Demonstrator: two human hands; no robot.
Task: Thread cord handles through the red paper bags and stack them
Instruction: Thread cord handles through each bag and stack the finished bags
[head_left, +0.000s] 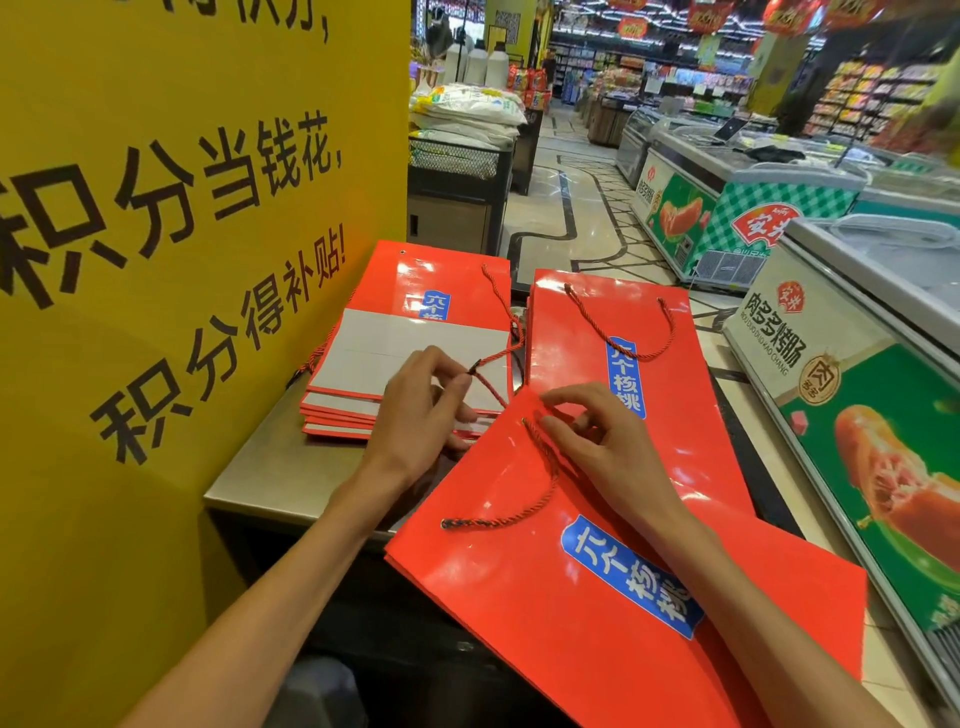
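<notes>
Fingers of the left hand (423, 402) pinch the black-tipped end of a loose red cord (488, 387) between thumb and forefinger, above the stack of unthreaded bags (395, 364) that lies folded against the yellow sign (182, 208). Over on the other side, the right hand (597, 441) rests on the upper edge of the red bag being worked (545, 571), its forefinger and thumb curled down near the punched hole where 1 cord handle (530, 483) already enters; whether they actually pinch that cord or merely press the paper I cannot tell. That handle loops down across the bag's face and ends in a free black tip, so it looks threaded at 1 end only. This bag lies askew, part of it hanging off the steel counter (270, 483) toward the person. Behind it, 1 finished bag (623, 332) lies flat with its handle complete. Trouble I would watch for: the overhanging bag could slide off if the right hand lifts, since little of it sits on the counter. Glossy paper around the hole may tear if the tip is forced in at an angle. Held cord crosses the stack and could drag the top bag out of line when pulled.
</notes>
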